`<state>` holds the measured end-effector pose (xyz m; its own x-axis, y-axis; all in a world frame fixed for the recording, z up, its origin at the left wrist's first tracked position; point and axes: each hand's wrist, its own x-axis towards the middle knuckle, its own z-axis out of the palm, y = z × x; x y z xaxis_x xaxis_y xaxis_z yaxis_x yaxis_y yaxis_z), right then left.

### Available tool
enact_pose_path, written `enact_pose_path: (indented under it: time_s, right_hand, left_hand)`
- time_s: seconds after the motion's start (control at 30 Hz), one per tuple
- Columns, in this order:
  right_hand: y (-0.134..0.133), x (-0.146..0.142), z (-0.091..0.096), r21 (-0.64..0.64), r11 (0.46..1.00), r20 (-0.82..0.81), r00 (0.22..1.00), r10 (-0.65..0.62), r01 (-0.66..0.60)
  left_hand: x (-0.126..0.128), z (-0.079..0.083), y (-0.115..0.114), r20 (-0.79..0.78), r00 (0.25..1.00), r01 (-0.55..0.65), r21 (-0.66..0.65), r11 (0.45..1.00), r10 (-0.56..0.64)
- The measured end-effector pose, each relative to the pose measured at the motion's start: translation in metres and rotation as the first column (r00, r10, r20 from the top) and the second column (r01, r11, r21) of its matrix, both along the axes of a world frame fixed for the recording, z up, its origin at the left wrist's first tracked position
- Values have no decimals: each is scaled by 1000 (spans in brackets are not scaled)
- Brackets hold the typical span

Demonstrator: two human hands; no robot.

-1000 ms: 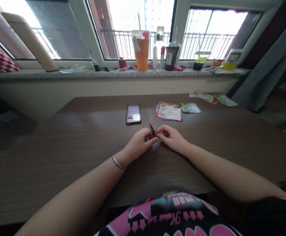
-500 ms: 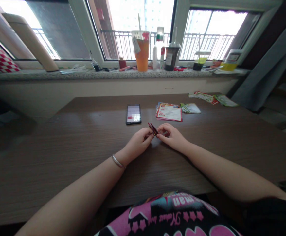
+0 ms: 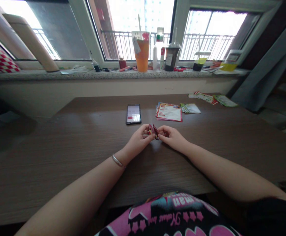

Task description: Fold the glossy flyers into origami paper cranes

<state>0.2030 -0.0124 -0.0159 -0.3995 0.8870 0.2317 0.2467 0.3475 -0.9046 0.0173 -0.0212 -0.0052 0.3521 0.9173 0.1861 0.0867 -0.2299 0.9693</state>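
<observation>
There's the little folded paper [image 3: 153, 130], red and glossy-looking, pinched between the left hand [image 3: 139, 141] and the right hand [image 3: 171, 137], low over the counter [image 3: 59, 170]. The hands are together on it, one from each side, with their fingers curled in, though how hard they're gripping is impossible to tell. It looks very light: thin, a bit springy at the folds and easy to crush. That sheen could make it slippery, so the folded edges look like the surest place to hold.

Just ahead of the hands, a phone [image 3: 133, 114] lies with its screen blurred, and farther ahead to the right sit leaflets [image 3: 169, 113] and cards [image 3: 190, 108]. The counter itself is dark wood-grain, smooth and faintly shiny. Beyond it, a speckled stone window sill [image 3: 35, 75] carries an orange cup [image 3: 142, 55], a bottle [image 3: 158, 49] and pens [image 3: 124, 68].
</observation>
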Motion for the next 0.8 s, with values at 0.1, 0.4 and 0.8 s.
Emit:
enact_pose_path:
  time_s: [0.1, 0.4, 0.8]
  right_hand:
    - [0, 0, -1, -11, 1000, -46, 999, -10, 10]
    - [-5, 1, 8, 69, 995, 56, 995, -81, 78]
    - [-6, 0, 7, 26, 999, 59, 997, -41, 40]
  left_hand:
    - [0, 2, 0, 5, 1000, 9, -6, 1000, -9]
    - [-1, 2, 0, -45, 998, -34, 1, 999, 34]
    - [-1, 5, -4, -180, 981, -55, 104, 993, 73]
